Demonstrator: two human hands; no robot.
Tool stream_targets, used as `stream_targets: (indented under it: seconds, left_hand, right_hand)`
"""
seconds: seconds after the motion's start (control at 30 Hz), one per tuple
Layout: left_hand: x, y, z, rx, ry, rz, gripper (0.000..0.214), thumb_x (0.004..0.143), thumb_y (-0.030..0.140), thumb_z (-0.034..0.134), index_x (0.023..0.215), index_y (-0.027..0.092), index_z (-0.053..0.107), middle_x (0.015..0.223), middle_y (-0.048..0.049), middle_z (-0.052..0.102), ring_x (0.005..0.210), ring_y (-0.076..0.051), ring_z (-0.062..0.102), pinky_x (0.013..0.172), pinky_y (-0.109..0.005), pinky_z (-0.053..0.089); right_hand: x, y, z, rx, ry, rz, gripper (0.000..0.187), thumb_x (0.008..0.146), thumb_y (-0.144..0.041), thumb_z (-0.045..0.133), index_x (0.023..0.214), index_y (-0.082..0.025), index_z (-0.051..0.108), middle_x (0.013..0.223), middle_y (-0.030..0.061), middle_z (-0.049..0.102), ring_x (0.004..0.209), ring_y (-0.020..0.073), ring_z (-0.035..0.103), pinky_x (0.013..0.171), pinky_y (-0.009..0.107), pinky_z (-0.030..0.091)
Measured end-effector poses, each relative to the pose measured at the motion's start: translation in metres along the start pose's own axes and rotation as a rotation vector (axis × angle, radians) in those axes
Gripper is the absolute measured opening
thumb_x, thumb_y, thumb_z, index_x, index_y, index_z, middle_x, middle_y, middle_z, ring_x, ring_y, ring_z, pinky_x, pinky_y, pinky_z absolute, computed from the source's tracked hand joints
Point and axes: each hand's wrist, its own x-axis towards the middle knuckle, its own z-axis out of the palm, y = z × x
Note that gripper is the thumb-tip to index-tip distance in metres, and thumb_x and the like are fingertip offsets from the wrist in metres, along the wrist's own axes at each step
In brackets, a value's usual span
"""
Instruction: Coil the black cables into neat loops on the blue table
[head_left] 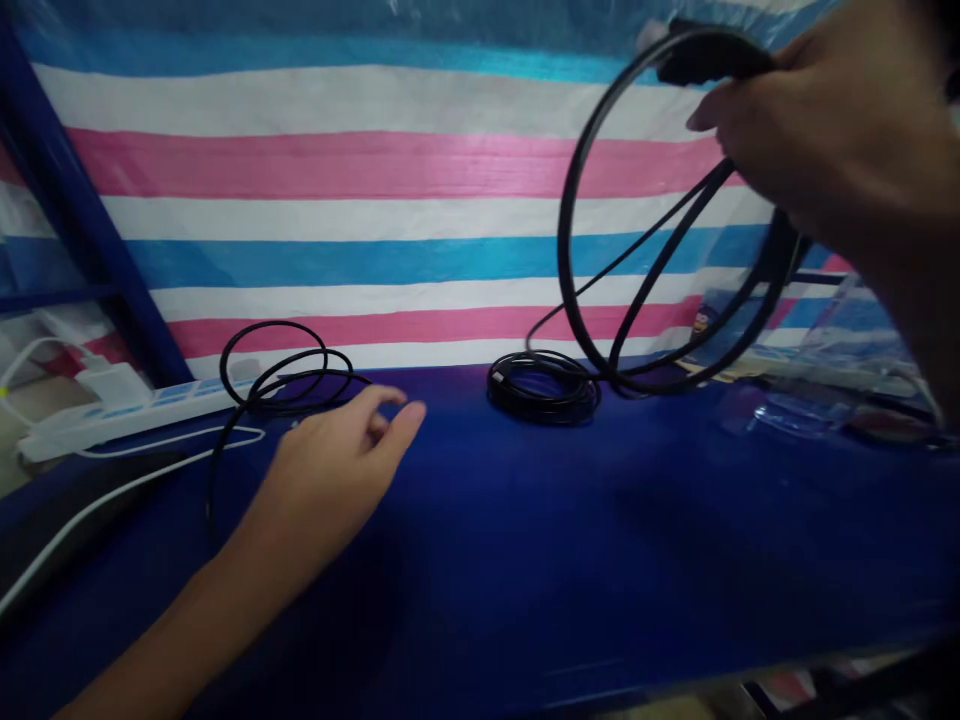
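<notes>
Backdrop: a plastic sheet in white, pink and blue stripes point(360, 165) spans the rear. Below it, a glossy dark-blue table point(525, 560) carries most items. A slanted dark-blue frame post point(82, 190) stands at far left. Large loops of black cable point(565, 235) hang at the right, in front of the sheet; whether their lowest bend touches the table, cannot tell. The right hand point(825, 120) is clamped on the top of these loops, beside a thick black piece of unclear type; grip detail blurred. A thin strand slants from the loops down toward the coil noted below. The left hand point(345, 440) is over the table's left half, well apart from the right, fingers curled and thumb standing clear of them. Left of it lies a long, dark, flat object point(97, 520), identity unclear. A white multi-socket power strip point(161, 405) lies at rear left. Loose loops of thin black cable point(289, 405) sit between strip and left hand, passing behind the hand; contact cannot be judged. A compact round coil of black cable point(544, 405) lies flat near the table's rear edge, just left of the hanging loops' base. Smallest: a white block charger point(116, 385) on the strip.
</notes>
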Motion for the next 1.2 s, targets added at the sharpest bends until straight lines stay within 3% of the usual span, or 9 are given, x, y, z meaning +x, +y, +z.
stream_targets:
  seconds: [0.07,0.17,0.33,0.43,0.63,0.8,0.93,1.07,1.2]
  left_hand:
    - [0.014,0.023,0.012,-0.519,-0.204,-0.159,0.057,0.083,0.065,0.043,0.117,0.021,0.055,0.108,-0.0121,0.066,0.087,-0.026,0.064,0.067,-0.031,0.049]
    - [0.03,0.047,0.034,-0.975,-0.47,-0.286,0.08,0.079,0.069,0.046,0.138,0.017,0.035,0.123,-0.0187,0.058,0.089,-0.026,0.066,0.074,-0.035,0.053]
    - [0.038,0.057,0.067,-1.132,-0.698,-0.38,0.088,0.077,0.068,0.051,0.143,0.017,0.024,0.124,-0.0234,0.056,0.078,-0.03,0.069,0.065,-0.042,0.056]
    - [0.037,0.058,0.077,-1.18,-0.751,-0.454,0.08,0.083,0.054,0.056,0.141,0.012,0.021,0.113,-0.0245,0.061,0.074,-0.028,0.071,0.07,-0.04,0.056]
    - [0.042,0.075,0.062,-1.27,-0.541,-0.416,0.019,0.089,0.017,0.044,0.104,0.01,0.052,0.09,-0.0144,0.07,0.067,-0.021,0.07,0.066,-0.034,0.057]
    - [0.04,0.073,0.069,-1.081,-0.641,-0.478,0.026,0.087,0.032,0.052,0.103,0.011,0.053,0.091,-0.0149,0.069,0.058,-0.024,0.069,0.054,-0.036,0.055]
    - [0.045,0.068,0.076,-1.4,-0.497,-0.401,0.02,0.091,0.028,0.047,0.098,0.012,0.055,0.092,-0.0146,0.07,0.075,-0.022,0.07,0.07,-0.035,0.057]
    - [0.061,0.059,0.048,-1.565,-0.133,-0.3,0.017,0.088,0.008,0.044,0.079,0.01,0.059,0.067,-0.0041,0.064,0.061,-0.01,0.063,0.063,-0.02,0.054]
    - [0.069,0.042,0.009,-1.561,0.005,-0.12,0.023,0.089,0.009,0.042,0.073,0.012,0.058,0.056,0.0024,0.051,0.044,-0.003,0.046,0.043,-0.014,0.04]
  right_hand:
    - [-0.009,-0.007,0.0,0.055,0.004,0.016,0.03,0.09,-0.025,0.044,0.065,-0.013,0.055,0.076,0.007,0.059,0.074,0.0119,0.053,0.057,0.029,0.028]
    - [-0.024,-0.014,0.009,0.131,0.038,0.053,0.031,0.091,-0.028,0.044,0.065,-0.013,0.053,0.07,0.004,0.052,0.067,0.0106,0.049,0.056,0.028,0.026]
    - [-0.044,-0.017,0.024,0.171,0.269,0.372,0.028,0.076,-0.016,0.058,0.055,-0.016,0.041,0.056,-0.0009,0.032,0.052,0.007,0.032,0.052,0.028,0.019]
    - [-0.048,-0.014,0.027,0.322,0.329,0.398,0.029,0.076,-0.014,0.055,0.054,-0.018,0.036,0.054,-0.002,0.027,0.05,0.007,0.025,0.051,0.029,0.016]
    - [-0.047,-0.003,0.033,0.451,0.347,0.336,0.033,0.077,-0.017,0.053,0.052,-0.021,0.03,0.053,-0.0023,0.024,0.049,0.0087,0.022,0.05,0.029,0.015]
    - [-0.039,-0.016,0.05,0.545,0.56,0.191,0.039,0.085,-0.019,0.045,0.055,-0.022,0.02,0.056,-0.0013,0.023,0.05,0.0115,0.025,0.049,0.029,0.024]
    - [-0.034,-0.029,0.062,0.793,0.627,0.286,0.039,0.091,-0.024,0.036,0.058,-0.022,0.018,0.06,-0.001,0.023,0.051,0.0116,0.024,0.049,0.027,0.031]
    - [-0.042,-0.005,0.071,0.794,0.461,0.348,0.042,0.092,-0.028,0.036,0.052,-0.022,0.023,0.056,-0.0013,0.025,0.05,0.0107,0.029,0.049,0.026,0.034]
    - [-0.062,0.037,0.078,0.345,0.074,0.219,0.023,0.085,-0.025,0.048,0.062,-0.02,0.045,0.063,0.0011,0.045,0.056,0.0125,0.042,0.053,0.028,0.036]
